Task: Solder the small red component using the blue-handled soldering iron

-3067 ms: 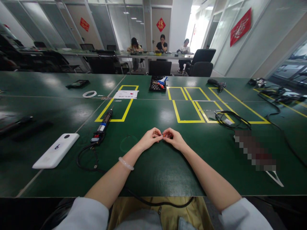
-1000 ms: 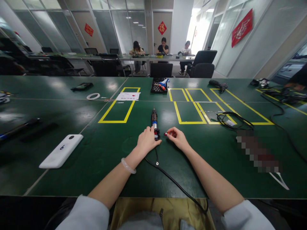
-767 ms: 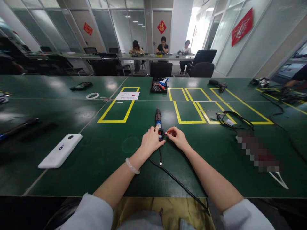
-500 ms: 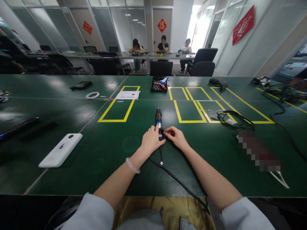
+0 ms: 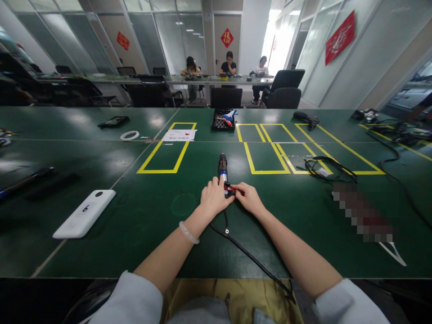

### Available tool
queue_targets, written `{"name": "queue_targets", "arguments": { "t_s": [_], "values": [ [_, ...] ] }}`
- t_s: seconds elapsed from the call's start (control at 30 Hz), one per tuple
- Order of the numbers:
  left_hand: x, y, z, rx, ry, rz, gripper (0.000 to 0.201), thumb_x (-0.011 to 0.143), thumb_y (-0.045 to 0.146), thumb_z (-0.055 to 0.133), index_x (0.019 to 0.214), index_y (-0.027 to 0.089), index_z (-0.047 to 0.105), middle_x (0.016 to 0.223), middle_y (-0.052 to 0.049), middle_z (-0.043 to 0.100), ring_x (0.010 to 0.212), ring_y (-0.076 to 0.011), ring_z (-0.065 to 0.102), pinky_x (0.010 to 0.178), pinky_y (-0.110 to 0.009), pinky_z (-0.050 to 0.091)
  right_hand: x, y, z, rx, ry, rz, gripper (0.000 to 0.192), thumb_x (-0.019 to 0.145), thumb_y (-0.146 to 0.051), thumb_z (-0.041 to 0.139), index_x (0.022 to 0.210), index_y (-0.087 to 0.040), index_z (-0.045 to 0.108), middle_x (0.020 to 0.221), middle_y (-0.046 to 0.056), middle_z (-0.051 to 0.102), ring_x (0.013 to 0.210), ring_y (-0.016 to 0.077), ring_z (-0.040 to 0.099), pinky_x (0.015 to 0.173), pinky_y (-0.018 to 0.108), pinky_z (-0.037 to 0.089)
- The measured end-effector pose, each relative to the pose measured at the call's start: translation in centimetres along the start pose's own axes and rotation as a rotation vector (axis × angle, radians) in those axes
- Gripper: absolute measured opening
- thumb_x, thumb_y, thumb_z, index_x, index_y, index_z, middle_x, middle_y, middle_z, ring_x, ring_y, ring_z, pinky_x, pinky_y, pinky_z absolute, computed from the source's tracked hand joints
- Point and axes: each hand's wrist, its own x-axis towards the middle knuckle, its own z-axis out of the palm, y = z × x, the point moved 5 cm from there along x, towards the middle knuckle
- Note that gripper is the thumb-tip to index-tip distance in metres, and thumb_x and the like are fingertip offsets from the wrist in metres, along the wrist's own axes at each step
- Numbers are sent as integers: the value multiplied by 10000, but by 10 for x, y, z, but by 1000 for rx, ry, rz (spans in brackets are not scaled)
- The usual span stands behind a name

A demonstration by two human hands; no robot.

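A slim corded power tool lies on the green table straight ahead of me, its pointed tip facing away. Its body shows black, silver and blue parts, with red and black parts exposed at the rear. My left hand is closed over that rear part from the left, thumb at the near end. From the right, my right hand pinches at a small red-orange piece, mostly hidden by the fingertips. A black cord runs from the tool toward me, and a short lead with a ring terminal lies beside it.
A white case marked 6 lies at left. Farther back are a black tray of small parts, a tape roll and a paper sheet. Coiled black cable is at right. Several people sit at a far table.
My right fingers have shifted slightly at the tool's right side, and the red-orange piece is now more covered. The left hand stays on the tool; the view has tilted slightly.
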Motion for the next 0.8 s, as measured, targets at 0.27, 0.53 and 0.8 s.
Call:
{"name": "queue_targets", "arguments": {
  "t_s": [0.27, 0.53, 0.8],
  "values": [
    [13, 2, -2, 17, 2, -82, 706, 836, 614, 431, 1394, 189, 351, 1174, -170, 496, 1046, -314, 538, 783, -378, 438, 1, 2, 0, 64, -29, -39, 424, 788, -50, 442, 1086, -198, 704, 873, 51, 637, 804, 173, 587, 762, 299, 454],
    [9, -9, -6, 61, 17, -53, 697, 831, 584, 465, 1413, 224, 333, 1156, -153, 513, 1068, -307, 515, 827, -380, 429, -1, 10, 0, 233, -6, 17, 569, 772, -86, 434, 1317, -223, 523, 897, 17, 633, 732, 130, 564, 728, 270, 462],
    [-11, -59, -23, 185, -7, -59, 700, 842, 616, 390, 1416, 220, 332, 1096, -147, 515, 981, -309, 533, 781, -396, 450, -2, 11, -3, 257, -27, 32, 440, 783, -116, 446, 1187, -187, 603, 874, 27, 647, 749, 134, 577, 732, 272, 461]
  ]
}}
